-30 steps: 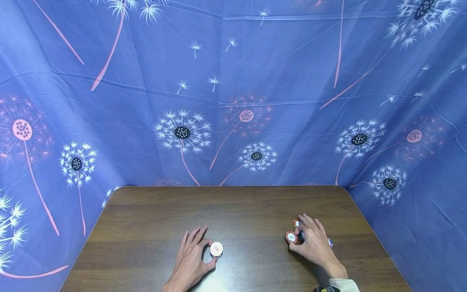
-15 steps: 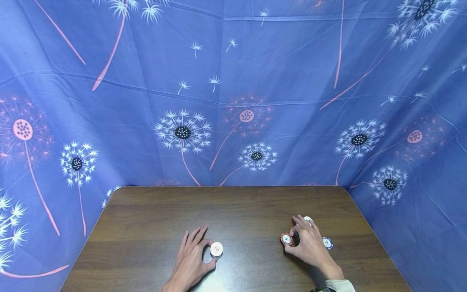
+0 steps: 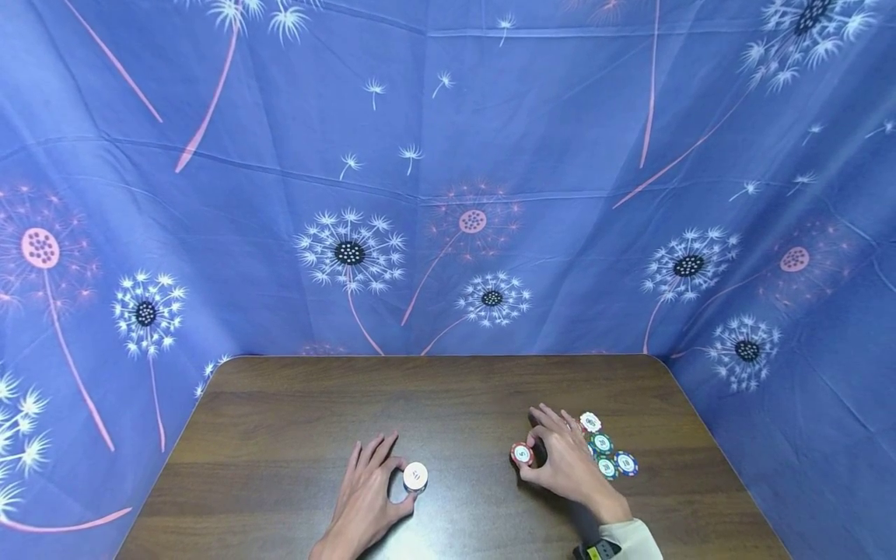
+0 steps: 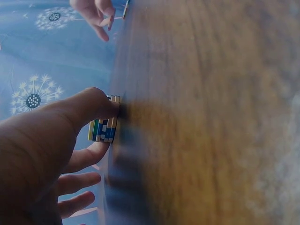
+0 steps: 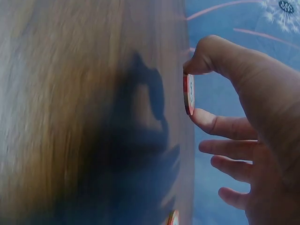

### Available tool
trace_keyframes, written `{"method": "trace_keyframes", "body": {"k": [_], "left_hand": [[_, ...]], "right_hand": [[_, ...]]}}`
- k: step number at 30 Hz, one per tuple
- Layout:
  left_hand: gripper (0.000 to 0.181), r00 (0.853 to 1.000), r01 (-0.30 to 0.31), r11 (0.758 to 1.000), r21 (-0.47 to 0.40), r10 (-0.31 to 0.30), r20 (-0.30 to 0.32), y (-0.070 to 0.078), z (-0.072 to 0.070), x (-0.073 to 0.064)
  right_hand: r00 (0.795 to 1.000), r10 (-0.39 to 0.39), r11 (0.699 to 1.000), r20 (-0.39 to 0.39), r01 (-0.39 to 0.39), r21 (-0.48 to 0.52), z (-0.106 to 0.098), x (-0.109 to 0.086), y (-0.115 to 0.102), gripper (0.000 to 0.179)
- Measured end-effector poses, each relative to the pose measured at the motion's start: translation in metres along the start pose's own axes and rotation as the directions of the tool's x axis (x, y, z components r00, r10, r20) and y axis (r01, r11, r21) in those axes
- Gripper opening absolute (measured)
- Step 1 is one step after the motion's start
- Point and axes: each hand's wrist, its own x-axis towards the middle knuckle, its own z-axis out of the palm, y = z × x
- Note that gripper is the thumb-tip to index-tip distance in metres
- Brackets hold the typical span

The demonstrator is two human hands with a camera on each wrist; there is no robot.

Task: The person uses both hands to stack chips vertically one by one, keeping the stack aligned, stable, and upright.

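Observation:
A short stack of poker chips, pale on top, stands on the table, and my left hand pinches it between thumb and index finger. The left wrist view shows the stack's layered edges in blue, green and yellow. Between the thumb and index finger of my right hand is a red poker chip with a white centre. It appears tilted and just off the table in the right wrist view, its edge towards that camera. The other right fingers extend away from the chip.
Several loose poker chips lie to the right of my right hand: a white one, green ones and a blue one. The wooden table ends at a blue dandelion-print cloth behind.
My right hand has moved left with the red chip, away from the loose chips, which now show more fully. The left hand and its stack have stayed in place.

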Motion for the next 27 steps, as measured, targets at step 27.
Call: {"method": "trace_keyframes", "body": {"k": [27], "left_hand": [[0.037,1.000,0.010,1.000,-0.005,-0.010,0.013,0.000,-0.001,0.000]], "right_hand": [[0.984,-0.167,0.983,0.063,0.161,0.084,0.015,0.031,-0.061,0.031]]}}
